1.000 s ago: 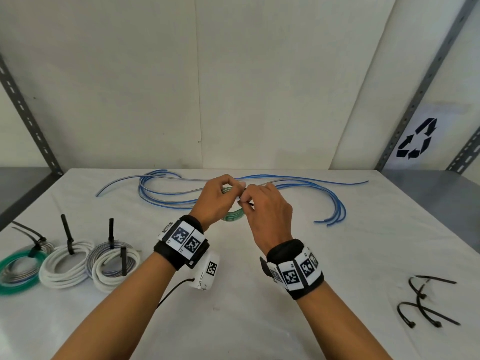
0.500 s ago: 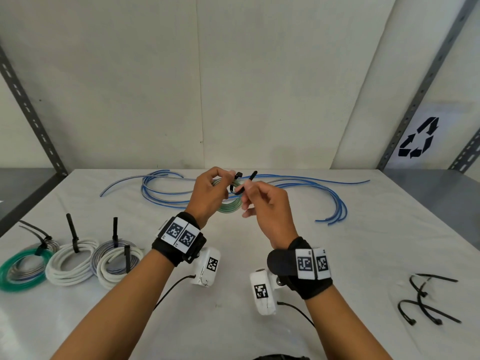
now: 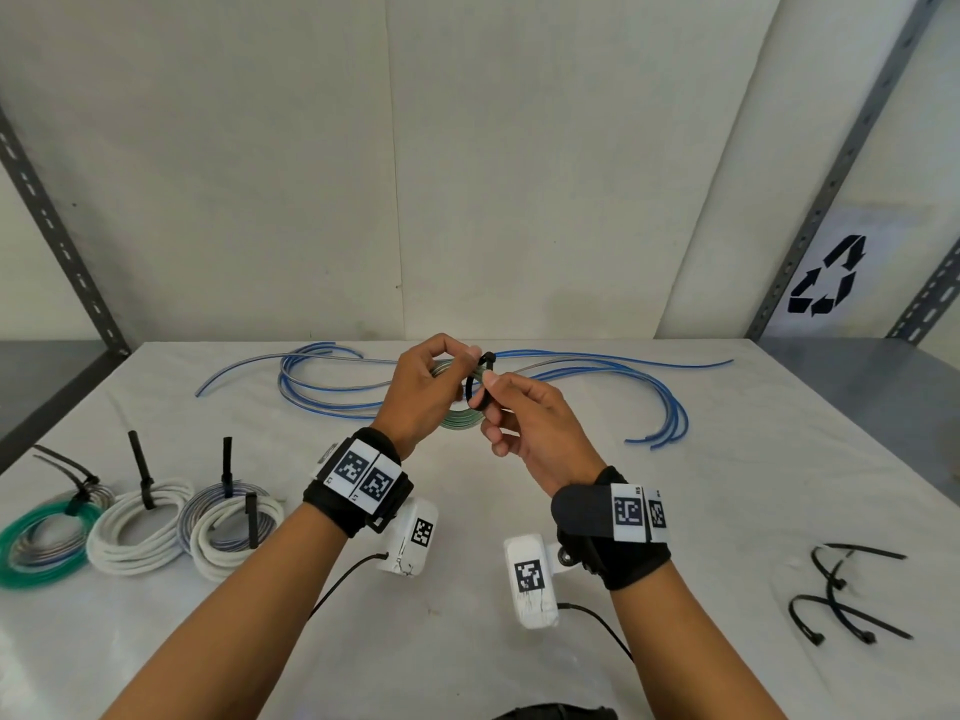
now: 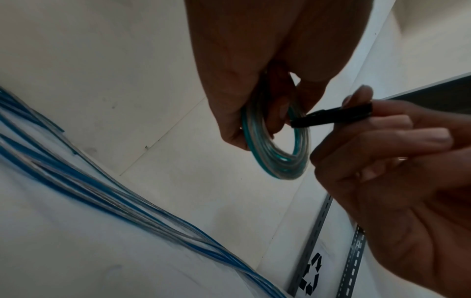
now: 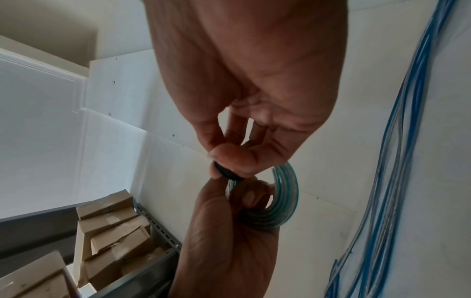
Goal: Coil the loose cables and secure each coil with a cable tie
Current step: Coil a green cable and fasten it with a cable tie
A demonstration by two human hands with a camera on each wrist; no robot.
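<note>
A small green and clear cable coil [image 3: 460, 418] [image 4: 280, 157] [image 5: 282, 203] is held up above the table, gripped by my left hand [image 3: 434, 387] [image 4: 257, 96] [image 5: 229, 221]. A black cable tie [image 3: 475, 387] [image 4: 331, 117] [image 5: 225, 171] loops round the coil's top. My right hand [image 3: 511, 402] [image 4: 382, 145] [image 5: 229, 159] pinches the tie between thumb and forefinger, right beside the left fingers. Loose blue and clear cables [image 3: 519, 379] [image 4: 102, 193] [image 5: 397, 161] lie across the far part of the table.
Three tied coils [image 3: 140, 522] sit at the table's left. Spare black cable ties [image 3: 852, 595] lie at the right, near the front. Cardboard boxes [image 5: 112, 231] sit on a metal shelf to the left. A wall stands behind the table [image 3: 467, 667].
Both hands have lifted the coil slightly off the table. My right wrist has rolled outward and the tie now forms a loop round the coil.
</note>
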